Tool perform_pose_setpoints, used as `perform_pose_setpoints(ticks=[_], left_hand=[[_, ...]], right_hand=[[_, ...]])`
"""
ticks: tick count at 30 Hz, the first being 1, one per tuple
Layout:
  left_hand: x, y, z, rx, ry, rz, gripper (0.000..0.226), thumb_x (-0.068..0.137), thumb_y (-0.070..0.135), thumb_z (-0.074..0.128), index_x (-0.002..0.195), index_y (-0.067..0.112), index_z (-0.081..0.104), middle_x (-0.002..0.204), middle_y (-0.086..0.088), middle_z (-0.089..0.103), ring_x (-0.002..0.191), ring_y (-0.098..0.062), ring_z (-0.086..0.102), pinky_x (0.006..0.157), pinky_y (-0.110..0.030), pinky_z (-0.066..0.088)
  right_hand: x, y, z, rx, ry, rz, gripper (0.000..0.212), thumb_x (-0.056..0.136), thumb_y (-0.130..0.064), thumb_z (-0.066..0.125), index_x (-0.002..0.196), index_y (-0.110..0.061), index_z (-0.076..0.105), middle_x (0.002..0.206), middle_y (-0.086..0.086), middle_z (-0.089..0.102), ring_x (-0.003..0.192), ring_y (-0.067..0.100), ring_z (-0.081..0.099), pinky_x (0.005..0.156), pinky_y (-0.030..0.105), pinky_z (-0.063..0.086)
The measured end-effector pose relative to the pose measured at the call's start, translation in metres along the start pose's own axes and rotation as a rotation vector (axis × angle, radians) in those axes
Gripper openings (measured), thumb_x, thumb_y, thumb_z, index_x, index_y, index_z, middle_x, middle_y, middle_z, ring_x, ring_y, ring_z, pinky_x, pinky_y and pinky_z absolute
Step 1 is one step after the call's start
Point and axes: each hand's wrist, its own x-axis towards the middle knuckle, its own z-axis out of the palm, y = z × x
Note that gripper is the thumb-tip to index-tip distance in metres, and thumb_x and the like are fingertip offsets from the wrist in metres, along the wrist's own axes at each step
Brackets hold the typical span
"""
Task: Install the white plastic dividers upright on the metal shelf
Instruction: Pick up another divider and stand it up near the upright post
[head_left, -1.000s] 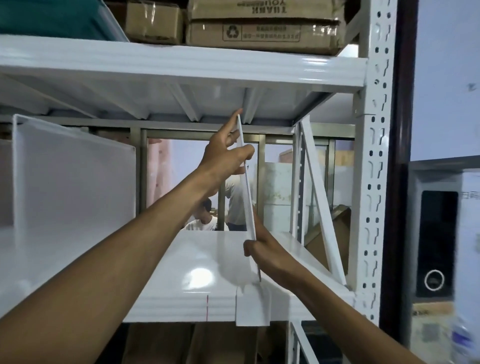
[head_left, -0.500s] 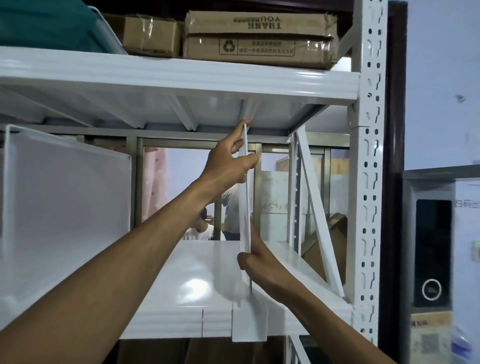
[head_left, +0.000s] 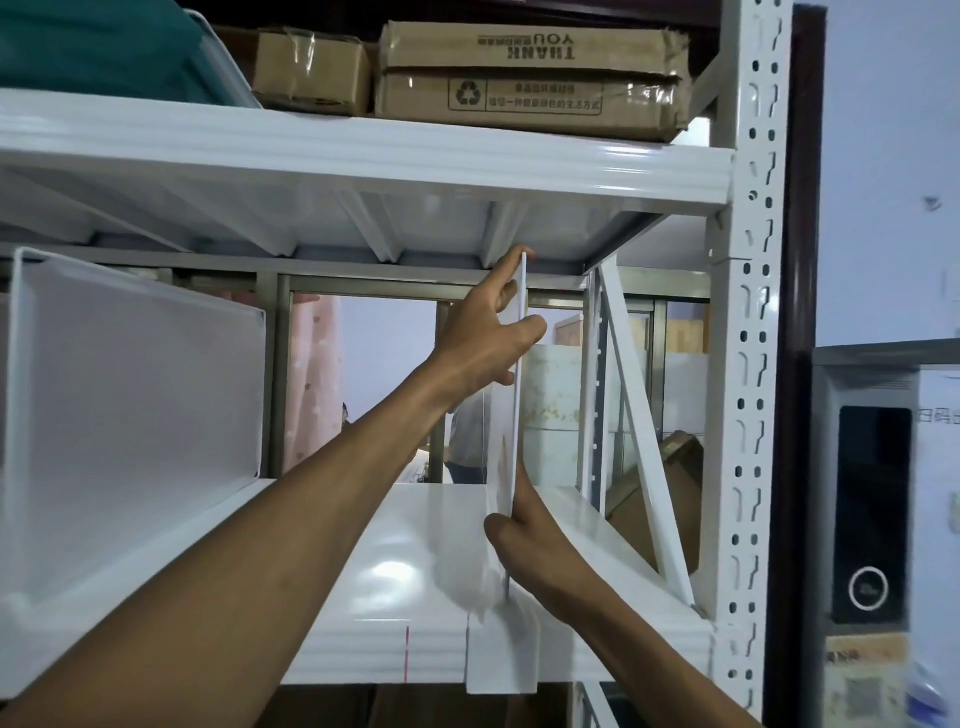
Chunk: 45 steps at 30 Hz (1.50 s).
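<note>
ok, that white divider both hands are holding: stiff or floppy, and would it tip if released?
Probably fairly stiff: the divider looks straight edge-on between the left hand and right hand. Likely light, since fingertips alone hold it. Thin, so apt to tip unless its front tab grips the shelf edge.

Open bay on shelf between standing divider at left and held divider; narrow gap beyond, blocked by diagonal brace.
</note>
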Motion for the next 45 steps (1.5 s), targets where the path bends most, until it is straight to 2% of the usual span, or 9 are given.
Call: perform_pose_setpoints(ticks=[9,14,19,22,26,32,38,43,45], left_hand=[[-0.003,-0.004,-0.005,-0.054,0.023,0.006,0.073,0.090,0.010,0.060,0.149,0.042,0.031,0.155,-0.007,0.038,0.131,-0.035,0.049,0.049,-0.021,0.055],[-0.027,-0.014,0.010,-0.022,-0.007,0.034,0.077,0.092,0.005,0.061,0.150,0.043,0.028,0.154,0.004,0.036,0.114,-0.013,0.057,0.066,-0.022,0.057],[-0.008,-0.011,0.011,0.051,-0.053,0.086,0.069,0.088,0.008,0.064,0.146,0.038,0.040,0.155,0.000,0.040,0.140,-0.017,0.038,0.083,-0.028,0.058],[-0.009,-0.013,0.006,0.022,0.004,0.069,0.065,0.088,0.005,0.063,0.144,0.033,0.043,0.153,-0.004,0.041,0.136,-0.011,0.040,0.057,-0.011,0.051],[-0.002,-0.008,-0.002,0.013,0.051,0.067,0.064,0.088,0.006,0.063,0.142,0.034,0.044,0.151,-0.004,0.043,0.139,-0.018,0.040,0.055,-0.027,0.061],[-0.002,0.004,-0.001,-0.024,0.017,0.060,0.060,0.086,0.005,0.061,0.134,0.037,0.048,0.143,-0.003,0.046,0.131,-0.024,0.047,0.051,-0.033,0.061],[-0.003,-0.002,0.003,0.004,0.014,0.048,0.062,0.087,0.006,0.061,0.139,0.034,0.044,0.148,-0.006,0.043,0.132,-0.027,0.048,0.050,-0.032,0.060],[-0.003,0.006,0.003,0.006,0.016,0.048,0.058,0.086,0.005,0.060,0.133,0.036,0.047,0.146,-0.006,0.045,0.128,-0.030,0.050,0.048,-0.030,0.059],[-0.002,0.011,0.002,0.009,0.011,0.056,0.058,0.086,0.003,0.060,0.132,0.036,0.048,0.147,-0.005,0.044,0.128,-0.029,0.050,0.045,-0.025,0.055]], right_hand=[[0.003,0.002,0.002,-0.035,0.023,0.004,0.078,0.095,-0.004,0.038,0.150,-0.040,-0.004,0.155,-0.002,0.026,0.137,0.023,0.033,0.105,0.029,0.038],[-0.002,0.020,0.018,-0.040,0.077,0.059,0.077,0.093,-0.003,0.036,0.151,-0.037,-0.002,0.157,-0.003,0.023,0.140,0.018,0.028,0.115,0.037,0.024],[0.010,0.020,0.011,-0.024,0.048,0.055,0.070,0.093,0.002,0.036,0.151,-0.029,0.010,0.141,-0.010,0.038,0.114,-0.003,0.044,0.089,-0.002,0.032],[0.011,0.020,0.009,-0.034,0.067,0.036,0.080,0.089,0.002,0.036,0.151,-0.038,0.003,0.152,-0.009,0.031,0.133,0.010,0.037,0.107,0.022,0.034],[0.014,0.010,0.006,0.000,0.034,-0.008,0.085,0.088,-0.005,0.041,0.149,-0.043,-0.003,0.157,-0.013,0.017,0.140,0.013,0.023,0.115,0.042,0.024],[0.011,0.006,-0.004,-0.005,0.026,-0.007,0.089,0.088,0.002,0.041,0.149,-0.044,-0.006,0.158,-0.011,0.015,0.140,0.019,0.027,0.081,0.004,0.041],[0.007,0.015,-0.002,0.007,0.003,-0.010,0.093,0.076,-0.008,0.040,0.143,-0.057,-0.002,0.156,-0.005,0.025,0.139,0.026,0.032,0.110,0.049,0.035],[0.005,0.010,-0.007,0.009,-0.006,-0.013,0.094,0.078,0.000,0.037,0.146,-0.052,0.000,0.156,-0.011,0.024,0.127,0.011,0.046,0.084,0.022,0.053],[0.006,0.007,-0.008,0.021,0.008,-0.014,0.094,0.078,0.002,0.036,0.145,-0.054,0.001,0.156,-0.013,0.024,0.117,0.010,0.054,0.086,0.030,0.053]])
